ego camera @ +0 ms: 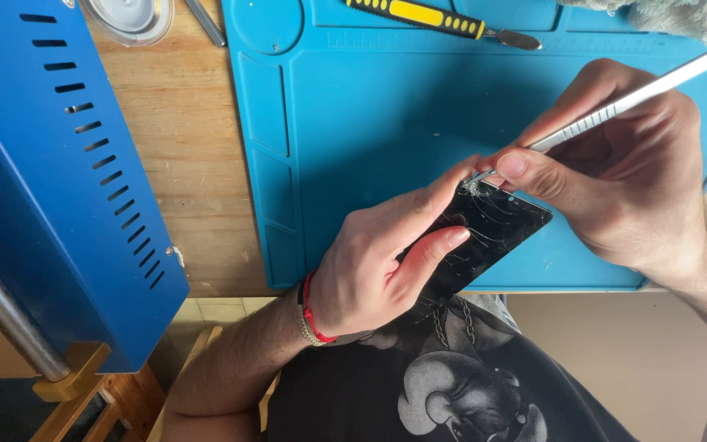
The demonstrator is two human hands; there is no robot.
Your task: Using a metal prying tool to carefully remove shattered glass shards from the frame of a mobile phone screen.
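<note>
Cracks are running across the black glass of the smartphone (484, 237), which the left hand (378, 266) is gripping at the near edge of the blue silicone work mat (353, 106), thumb pressing flat on the screen and fingers wrapping underneath. The right hand (623, 180) is pinching a slim metal pry tool (615, 105) like a pen, thumb and forefinger pressed together low on the shaft, and its tip is sitting at the phone's far corner, just where the glass is most shattered.

To my eye, the tool is wanting a shallow angle and light pressure here, since splintered glass could flake towards the fingers crowding that corner. The phone is hanging partly off the mat, over the person's lap, so sliding it farther onto the mat would steady it. There is plenty of bare mat on the far side; a yellow-handled screwdriver (427, 16) is lying well apart along the far edge, and a blue metal enclosure (51, 180) is standing to the left on the wooden bench (182, 155).
</note>
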